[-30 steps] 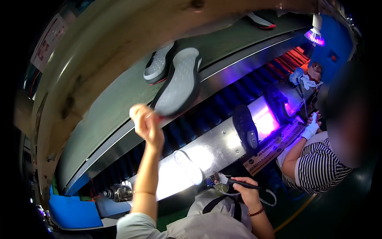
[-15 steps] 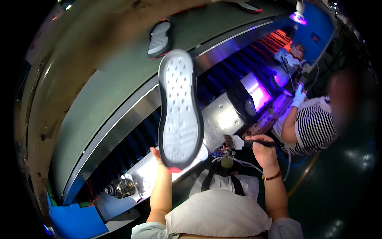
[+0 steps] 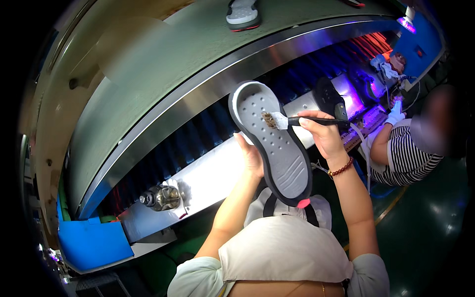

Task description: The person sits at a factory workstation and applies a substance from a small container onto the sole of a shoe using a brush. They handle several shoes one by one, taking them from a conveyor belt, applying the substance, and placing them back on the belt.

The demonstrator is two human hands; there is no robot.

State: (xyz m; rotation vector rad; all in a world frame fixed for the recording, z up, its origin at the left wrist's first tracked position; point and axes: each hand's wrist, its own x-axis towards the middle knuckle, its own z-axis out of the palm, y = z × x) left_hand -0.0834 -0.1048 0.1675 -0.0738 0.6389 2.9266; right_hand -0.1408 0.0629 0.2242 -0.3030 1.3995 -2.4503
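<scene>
A shoe sole [image 3: 278, 151], grey inside with a black rim and a pink tip at its near end, is held up in front of me, tilted. My left hand [image 3: 251, 157] grips its left edge, thumb showing and other fingers hidden behind the sole. In my right hand [image 3: 324, 137] is a brush [image 3: 283, 121] with a black handle and a pale ferrule, its brown bristles lying against the dimpled upper part of the sole.
Behind the sole runs a green conveyor belt [image 3: 163, 99] with a metal edge, carrying another sole [image 3: 242, 15]. A metal pot [image 3: 161, 198] stands on the bright metal ledge [image 3: 213, 175]. Near it is a blue panel [image 3: 94, 242]. At right, a gloved co-worker [image 3: 403, 153] works beside purple light.
The sole has moved right relative to my body and now tilts the other way. My right hand has brought the brush from beside the sole onto its surface. The whole view has shifted.
</scene>
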